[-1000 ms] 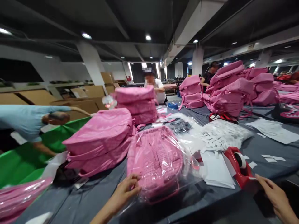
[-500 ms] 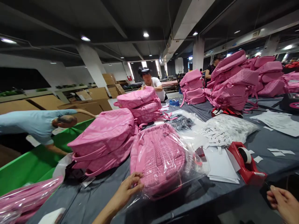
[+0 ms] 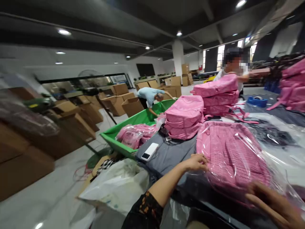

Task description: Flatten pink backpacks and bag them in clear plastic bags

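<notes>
A pink backpack (image 3: 234,154) in a clear plastic bag (image 3: 270,156) lies on the dark cloth-covered table in front of me, its padded, ribbed side up. My left hand (image 3: 197,162) is at its lower left corner, the fingers closed on the edge of the plastic bag. Over the lower right part of the backpack is my right hand (image 3: 274,202), smeared by motion. I cannot tell whether its fingers touch the plastic. Behind the bagged backpack stand a nearer stack of pink backpacks (image 3: 184,116) and a farther stack of pink backpacks (image 3: 219,95).
Left of the table, a green bin (image 3: 119,140) holds bagged pink backpacks (image 3: 137,135); a person (image 3: 150,95) leans over it. A white phone-like device (image 3: 150,152) lies near the table edge. Another person (image 3: 232,70) stands behind the stacks. A blue tape dispenser (image 3: 257,101) is farther right.
My view has swung left, showing more of the bin and cardboard boxes. My right hand has moved from beside the red tape dispenser to the bagged backpack. My left hand stays at the bag's corner.
</notes>
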The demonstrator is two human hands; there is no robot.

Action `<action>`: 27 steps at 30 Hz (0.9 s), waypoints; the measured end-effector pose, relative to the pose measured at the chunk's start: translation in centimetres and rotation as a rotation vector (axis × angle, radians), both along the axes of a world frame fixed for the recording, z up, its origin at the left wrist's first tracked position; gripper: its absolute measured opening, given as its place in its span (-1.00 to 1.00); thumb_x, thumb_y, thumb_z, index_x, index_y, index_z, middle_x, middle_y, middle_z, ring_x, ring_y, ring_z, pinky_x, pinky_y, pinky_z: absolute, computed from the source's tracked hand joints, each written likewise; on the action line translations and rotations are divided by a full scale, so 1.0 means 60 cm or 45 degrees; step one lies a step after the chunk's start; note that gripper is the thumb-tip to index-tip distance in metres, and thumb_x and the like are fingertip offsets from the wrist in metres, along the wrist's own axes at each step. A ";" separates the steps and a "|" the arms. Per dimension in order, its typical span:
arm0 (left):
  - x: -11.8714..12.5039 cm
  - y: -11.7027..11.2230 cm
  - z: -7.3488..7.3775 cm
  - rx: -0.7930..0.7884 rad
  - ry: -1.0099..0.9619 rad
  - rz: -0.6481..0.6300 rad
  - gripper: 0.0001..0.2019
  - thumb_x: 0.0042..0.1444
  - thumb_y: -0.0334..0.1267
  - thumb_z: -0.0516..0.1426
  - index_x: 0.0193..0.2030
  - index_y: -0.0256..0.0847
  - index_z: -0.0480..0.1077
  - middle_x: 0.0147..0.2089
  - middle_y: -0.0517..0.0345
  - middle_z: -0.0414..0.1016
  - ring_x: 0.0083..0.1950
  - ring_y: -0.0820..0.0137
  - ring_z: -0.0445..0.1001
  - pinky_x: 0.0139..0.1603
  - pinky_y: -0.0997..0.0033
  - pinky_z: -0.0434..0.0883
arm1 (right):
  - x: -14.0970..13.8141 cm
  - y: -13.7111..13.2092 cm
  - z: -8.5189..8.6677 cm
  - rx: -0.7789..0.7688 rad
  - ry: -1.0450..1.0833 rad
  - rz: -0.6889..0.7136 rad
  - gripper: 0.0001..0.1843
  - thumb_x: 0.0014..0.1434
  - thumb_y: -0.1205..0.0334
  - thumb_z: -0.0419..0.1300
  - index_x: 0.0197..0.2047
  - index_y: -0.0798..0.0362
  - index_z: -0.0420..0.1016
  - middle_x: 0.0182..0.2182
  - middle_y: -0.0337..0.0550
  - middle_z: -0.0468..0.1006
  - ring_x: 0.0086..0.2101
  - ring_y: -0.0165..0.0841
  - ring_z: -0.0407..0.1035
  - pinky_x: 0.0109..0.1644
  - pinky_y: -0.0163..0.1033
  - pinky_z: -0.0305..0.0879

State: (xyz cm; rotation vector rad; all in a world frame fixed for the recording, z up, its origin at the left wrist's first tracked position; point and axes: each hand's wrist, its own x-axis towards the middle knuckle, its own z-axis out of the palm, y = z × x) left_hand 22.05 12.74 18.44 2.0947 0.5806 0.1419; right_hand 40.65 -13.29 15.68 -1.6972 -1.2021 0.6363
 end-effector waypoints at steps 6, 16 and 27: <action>0.000 0.006 -0.011 0.029 -0.027 -0.070 -0.78 0.01 -0.41 0.38 -0.56 -0.21 0.47 -0.15 0.27 0.58 0.09 0.27 0.48 0.29 0.27 0.12 | -0.036 0.214 0.091 -0.205 -0.779 0.609 -0.62 0.25 -0.12 -0.01 -0.45 -0.04 0.21 -0.52 -0.22 0.40 -0.48 -0.32 0.26 -0.37 -0.22 0.09; 0.002 0.015 -0.020 0.121 0.013 -0.143 -0.76 0.10 -0.26 0.36 -0.51 -0.23 0.46 -0.08 0.25 0.58 0.18 0.27 0.44 0.32 0.26 0.06 | -0.005 0.213 0.079 -0.127 -1.019 0.323 -0.80 0.22 0.01 0.09 -0.32 -0.06 0.26 -0.46 -0.22 0.51 -0.48 -0.30 0.37 -0.38 -0.24 0.12; 0.015 0.009 -0.019 0.181 0.112 -0.095 -0.81 0.07 -0.32 0.29 -0.52 -0.23 0.43 -0.24 0.24 0.47 -0.01 0.28 0.44 0.23 0.24 0.18 | -0.079 0.247 0.057 -0.414 -1.132 0.388 -0.70 0.05 0.07 0.36 -0.18 -0.02 0.47 -0.30 -0.07 0.67 -0.24 -0.03 0.56 -0.36 -0.20 0.01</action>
